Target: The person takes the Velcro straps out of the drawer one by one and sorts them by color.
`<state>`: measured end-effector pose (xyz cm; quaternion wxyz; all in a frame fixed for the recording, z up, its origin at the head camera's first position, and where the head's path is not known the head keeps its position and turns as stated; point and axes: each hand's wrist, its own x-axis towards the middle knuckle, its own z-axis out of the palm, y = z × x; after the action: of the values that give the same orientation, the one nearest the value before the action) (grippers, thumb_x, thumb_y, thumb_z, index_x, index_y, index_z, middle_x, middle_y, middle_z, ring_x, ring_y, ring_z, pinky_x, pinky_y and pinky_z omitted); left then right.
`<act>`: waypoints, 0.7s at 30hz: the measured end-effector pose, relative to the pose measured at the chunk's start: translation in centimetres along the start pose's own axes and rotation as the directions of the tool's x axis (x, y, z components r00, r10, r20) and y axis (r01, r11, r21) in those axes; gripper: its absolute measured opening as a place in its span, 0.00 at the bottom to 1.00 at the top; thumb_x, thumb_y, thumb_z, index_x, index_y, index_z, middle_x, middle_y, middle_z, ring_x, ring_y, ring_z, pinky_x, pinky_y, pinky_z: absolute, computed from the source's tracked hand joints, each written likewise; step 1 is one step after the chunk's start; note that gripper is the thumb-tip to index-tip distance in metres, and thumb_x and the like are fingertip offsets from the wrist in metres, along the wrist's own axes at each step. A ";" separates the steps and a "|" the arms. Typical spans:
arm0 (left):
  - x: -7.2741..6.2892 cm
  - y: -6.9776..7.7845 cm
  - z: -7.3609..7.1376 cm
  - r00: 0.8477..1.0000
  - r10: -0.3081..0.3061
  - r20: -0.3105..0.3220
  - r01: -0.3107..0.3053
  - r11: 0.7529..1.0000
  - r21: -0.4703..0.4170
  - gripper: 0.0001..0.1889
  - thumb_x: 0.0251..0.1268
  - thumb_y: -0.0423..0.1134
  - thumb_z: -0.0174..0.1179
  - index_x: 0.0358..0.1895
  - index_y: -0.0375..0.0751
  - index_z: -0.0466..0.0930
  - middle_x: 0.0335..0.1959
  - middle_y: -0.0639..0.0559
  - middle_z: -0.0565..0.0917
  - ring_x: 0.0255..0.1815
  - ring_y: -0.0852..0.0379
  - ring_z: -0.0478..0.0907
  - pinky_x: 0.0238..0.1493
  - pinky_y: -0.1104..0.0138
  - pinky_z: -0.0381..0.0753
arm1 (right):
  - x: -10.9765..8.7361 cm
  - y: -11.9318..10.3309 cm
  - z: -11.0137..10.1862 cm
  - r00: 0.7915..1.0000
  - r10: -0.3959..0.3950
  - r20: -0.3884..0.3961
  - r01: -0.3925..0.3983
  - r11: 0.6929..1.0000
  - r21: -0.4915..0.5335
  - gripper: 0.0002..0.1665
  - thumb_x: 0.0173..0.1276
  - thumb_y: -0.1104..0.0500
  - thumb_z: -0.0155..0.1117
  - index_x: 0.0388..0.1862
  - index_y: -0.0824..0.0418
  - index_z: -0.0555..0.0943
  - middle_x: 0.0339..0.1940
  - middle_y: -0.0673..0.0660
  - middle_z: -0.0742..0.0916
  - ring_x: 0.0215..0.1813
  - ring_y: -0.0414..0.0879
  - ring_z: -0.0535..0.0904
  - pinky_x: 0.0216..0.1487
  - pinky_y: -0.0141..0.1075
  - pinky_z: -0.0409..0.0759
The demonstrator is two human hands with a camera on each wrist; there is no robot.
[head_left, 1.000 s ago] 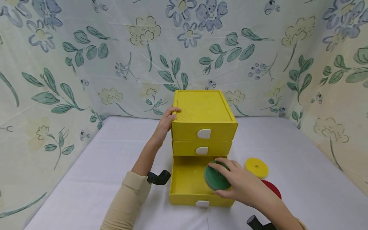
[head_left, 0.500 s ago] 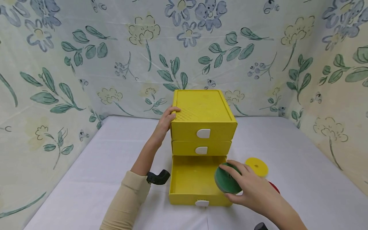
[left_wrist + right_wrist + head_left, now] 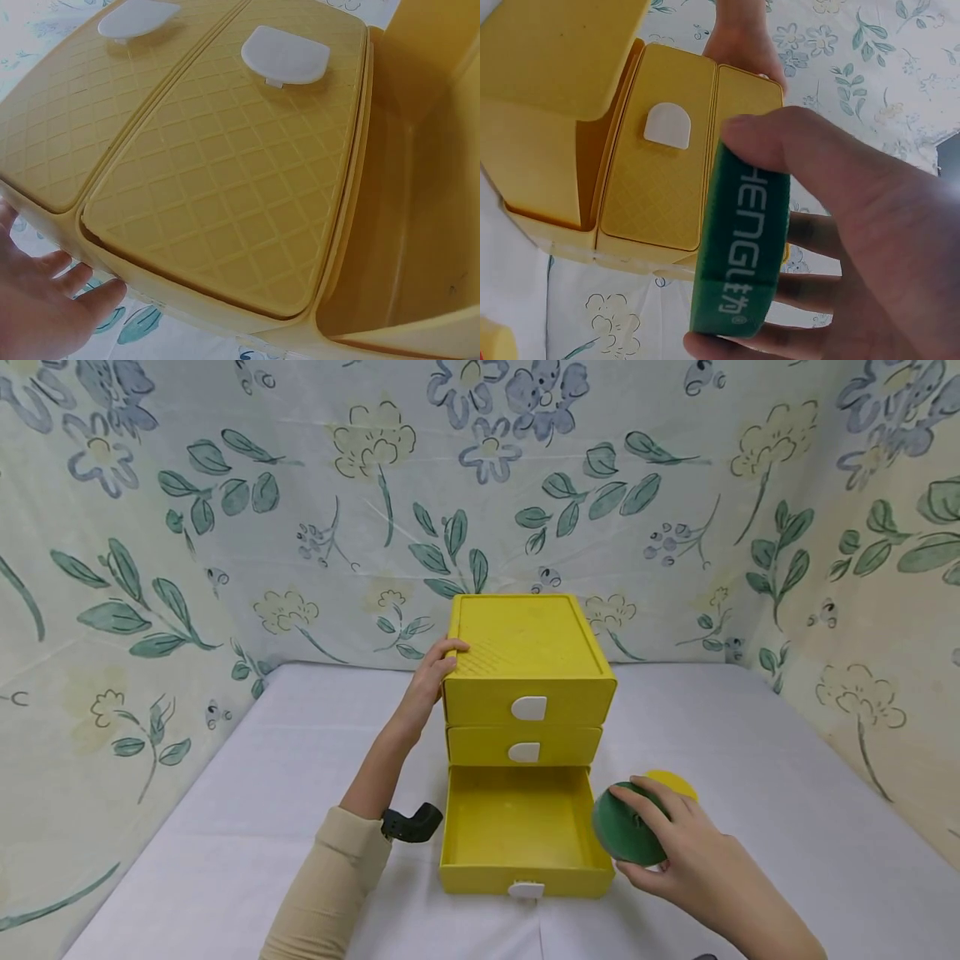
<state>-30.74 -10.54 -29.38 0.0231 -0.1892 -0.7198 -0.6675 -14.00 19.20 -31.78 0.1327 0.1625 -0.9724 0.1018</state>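
Observation:
My right hand (image 3: 693, 864) grips a green disc-shaped roll (image 3: 628, 825) by its edge, just right of the pulled-out bottom drawer (image 3: 517, 835). In the right wrist view, thumb and fingers span the roll (image 3: 739, 255), whose rim band bears white lettering. My left hand (image 3: 427, 689) rests against the upper left edge of the yellow drawer cabinet (image 3: 528, 635); in the left wrist view, its fingers (image 3: 101, 300) lie lightly bent along the side. The two upper drawers are closed and have white handles. No object shows inside the bottom drawer.
A yellow disc-shaped roll (image 3: 673, 782) lies on the white cloth (image 3: 787, 827) behind my right hand, partly covered by it. A bit of yellow and red (image 3: 495, 341) shows in the right wrist view's corner. Floral fabric (image 3: 360, 527) stands behind and at both sides.
My right hand has moved right with the green roll, from over the bottom drawer to beside it. It now covers the red disc and part of the yellow one. My left hand stays put.

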 end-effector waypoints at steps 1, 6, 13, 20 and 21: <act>0.0 0.0 0.0 1.000 -0.001 -0.001 0.001 1.000 0.001 0.21 0.63 0.50 0.39 0.57 0.46 0.64 0.73 0.57 0.45 0.70 0.49 0.50 0.66 0.46 0.52 | -0.1 0.2 0.0 1.000 0.009 -0.007 -0.009 1.000 0.002 0.40 0.44 0.46 0.71 0.60 0.43 0.69 0.60 0.55 0.72 0.50 0.56 0.72 0.23 0.41 0.78; -0.1 0.2 0.1 1.000 0.005 -0.003 -0.005 1.000 0.000 0.21 0.63 0.49 0.38 0.57 0.46 0.64 0.73 0.56 0.47 0.69 0.48 0.52 0.65 0.46 0.53 | -0.7 0.9 -0.2 0.998 0.036 -0.053 -0.035 0.999 0.017 0.40 0.44 0.47 0.72 0.59 0.43 0.68 0.59 0.52 0.71 0.49 0.56 0.71 0.21 0.43 0.76; -0.1 0.1 0.1 1.000 0.004 -0.003 -0.004 1.000 0.000 0.21 0.64 0.48 0.38 0.57 0.45 0.64 0.73 0.57 0.48 0.69 0.48 0.51 0.66 0.45 0.52 | -1.3 1.9 -0.4 0.994 0.095 -0.051 -0.093 0.995 0.033 0.42 0.45 0.47 0.71 0.61 0.46 0.66 0.62 0.54 0.69 0.50 0.57 0.69 0.24 0.47 0.76; 0.0 0.2 0.1 1.000 0.006 0.003 -0.006 1.000 -0.004 0.20 0.65 0.47 0.37 0.57 0.43 0.64 0.72 0.55 0.48 0.68 0.47 0.53 0.65 0.45 0.52 | -1.8 3.5 -0.4 0.959 0.259 0.112 -0.261 0.965 0.009 0.51 0.47 0.28 0.60 0.65 0.53 0.62 0.65 0.63 0.64 0.52 0.62 0.66 0.31 0.57 0.76; 0.0 0.2 0.1 1.000 0.008 0.003 -0.008 1.000 -0.005 0.20 0.65 0.47 0.37 0.57 0.43 0.64 0.72 0.55 0.48 0.68 0.47 0.53 0.65 0.45 0.52 | -1.8 3.6 -0.3 0.950 0.281 0.134 -0.284 0.959 -0.002 0.53 0.46 0.25 0.57 0.66 0.54 0.61 0.65 0.64 0.63 0.52 0.63 0.65 0.32 0.58 0.75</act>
<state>-30.62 -10.41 -29.25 0.0243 -0.1930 -0.7174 -0.6689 -13.49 23.19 -32.55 0.0504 0.0293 -0.9914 0.1172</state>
